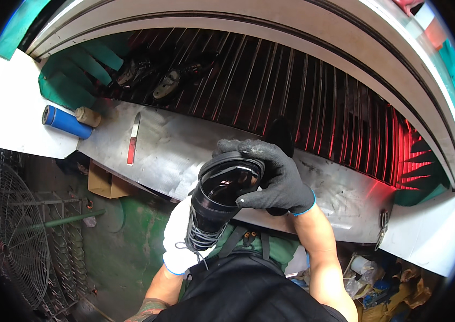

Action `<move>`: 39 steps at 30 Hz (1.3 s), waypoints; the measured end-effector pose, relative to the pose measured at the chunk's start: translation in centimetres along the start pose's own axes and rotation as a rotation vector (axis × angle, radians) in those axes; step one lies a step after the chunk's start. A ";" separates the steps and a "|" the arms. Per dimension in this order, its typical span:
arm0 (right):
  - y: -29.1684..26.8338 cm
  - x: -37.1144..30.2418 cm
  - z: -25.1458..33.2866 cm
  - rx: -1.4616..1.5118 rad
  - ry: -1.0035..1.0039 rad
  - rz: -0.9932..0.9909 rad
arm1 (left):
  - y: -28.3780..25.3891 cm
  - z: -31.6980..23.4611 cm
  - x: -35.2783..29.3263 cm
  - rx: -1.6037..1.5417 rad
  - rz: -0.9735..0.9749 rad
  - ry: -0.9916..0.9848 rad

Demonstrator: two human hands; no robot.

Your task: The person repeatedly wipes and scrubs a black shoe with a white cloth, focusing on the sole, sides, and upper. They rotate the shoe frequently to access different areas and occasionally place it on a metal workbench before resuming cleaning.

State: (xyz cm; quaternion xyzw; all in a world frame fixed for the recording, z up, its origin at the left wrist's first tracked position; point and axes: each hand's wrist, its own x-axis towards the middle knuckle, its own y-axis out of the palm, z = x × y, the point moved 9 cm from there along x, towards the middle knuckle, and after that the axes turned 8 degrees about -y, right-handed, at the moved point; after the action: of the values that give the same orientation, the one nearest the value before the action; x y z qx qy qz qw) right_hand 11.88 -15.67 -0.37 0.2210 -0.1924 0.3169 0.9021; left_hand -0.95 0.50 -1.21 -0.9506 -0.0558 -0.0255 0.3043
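A glossy black lace-up shoe [226,181] is held over the near edge of the metal table, its toe end upward and its laces toward my body. My left hand [178,233], in a white glove, is closed around the shoe from beneath and the left side; part of it is hidden behind the shoe. My right hand [276,174], in a dark grey glove, grips the toe end, with fingers over the far edge and the thumb on the near side. Just beyond it a second black shoe [281,134] lies at the edge of the slatted conveyor, partly covered by my hand.
A knife with a red handle [132,150] lies on the metal table [165,145], near a blue roll [68,122]. Two dark shoes [168,84] sit on the conveyor slats [249,80] under a curved hood [270,19]. Red light glows at right. A fan [10,236] stands left.
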 end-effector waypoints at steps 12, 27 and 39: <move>0.4 0.2 0.1 -0.021 0.050 0.005 | -0.2 -1.3 1.3 0.040 0.038 -0.008; 1.8 0.5 -1.3 0.112 0.343 0.101 | -0.6 3.0 -2.6 -0.347 -0.001 -0.290; 5.5 -2.8 -2.2 -0.461 0.406 0.037 | 1.8 8.6 -4.9 -1.475 -0.005 -0.766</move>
State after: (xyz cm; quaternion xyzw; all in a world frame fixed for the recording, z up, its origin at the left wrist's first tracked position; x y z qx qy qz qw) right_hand 6.62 -12.03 -2.03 -0.0611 -0.0789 0.3188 0.9425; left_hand -5.47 3.63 -9.66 -0.8489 -0.1265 0.2692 -0.4369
